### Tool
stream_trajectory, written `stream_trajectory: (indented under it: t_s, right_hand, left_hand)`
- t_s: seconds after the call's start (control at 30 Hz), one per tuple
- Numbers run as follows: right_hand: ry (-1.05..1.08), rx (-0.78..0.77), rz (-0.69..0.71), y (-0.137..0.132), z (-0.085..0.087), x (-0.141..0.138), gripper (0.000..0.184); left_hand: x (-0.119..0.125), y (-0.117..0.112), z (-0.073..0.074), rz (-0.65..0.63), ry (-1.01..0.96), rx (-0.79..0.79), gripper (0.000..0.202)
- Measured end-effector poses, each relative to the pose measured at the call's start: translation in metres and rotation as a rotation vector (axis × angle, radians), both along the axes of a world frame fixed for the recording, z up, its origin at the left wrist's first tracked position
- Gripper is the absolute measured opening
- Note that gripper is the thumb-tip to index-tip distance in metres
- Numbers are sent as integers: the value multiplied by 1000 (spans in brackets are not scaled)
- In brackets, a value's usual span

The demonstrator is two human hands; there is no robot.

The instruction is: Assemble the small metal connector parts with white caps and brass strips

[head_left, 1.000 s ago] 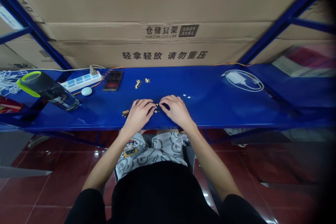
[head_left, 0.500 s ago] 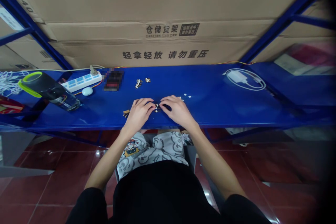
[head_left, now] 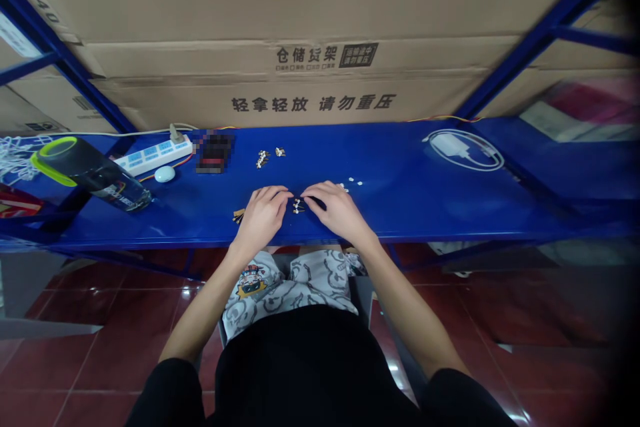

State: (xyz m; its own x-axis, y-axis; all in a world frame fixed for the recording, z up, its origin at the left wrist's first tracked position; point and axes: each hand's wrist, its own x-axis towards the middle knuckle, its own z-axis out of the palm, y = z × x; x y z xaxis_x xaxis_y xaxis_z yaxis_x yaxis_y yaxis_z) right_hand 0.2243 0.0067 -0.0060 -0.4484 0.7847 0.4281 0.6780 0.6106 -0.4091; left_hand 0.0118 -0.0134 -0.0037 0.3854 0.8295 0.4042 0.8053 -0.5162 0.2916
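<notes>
My left hand and my right hand rest on the blue steel shelf, fingers curled toward each other. Between the fingertips lies a small cluster of dark parts with white bits, and my fingers partly hide it. Left of my left hand sit small brown-and-metal pieces. Tiny white pieces lie just past my right hand. Further back are small clusters of white-and-metal parts. Whether either hand grips the cluster is hard to see.
A power strip, a pixelated dark object, a round white object and a tilted bottle with a green rim stand at left. A white charger with coiled cable lies at right. Cardboard boxes fill the back.
My hands have drawn slightly closer around the small dark cluster. The view has shifted a little.
</notes>
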Motion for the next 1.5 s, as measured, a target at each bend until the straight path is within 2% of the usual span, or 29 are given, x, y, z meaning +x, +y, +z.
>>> stream_trajectory:
  t_s: [0.17, 0.27, 1.5]
  right_hand:
    - [-67, 57, -107, -2, -4, -1, 37]
    - [-153, 75, -112, -3, -8, -2, 39]
    - [-210, 94, -113, 3, -9, -6, 35]
  left_hand:
    - [1, 0, -3, 16, 78, 1, 34]
    - [1, 0, -4, 8, 90, -6, 35]
    - [1, 0, -4, 3, 111, -5, 32]
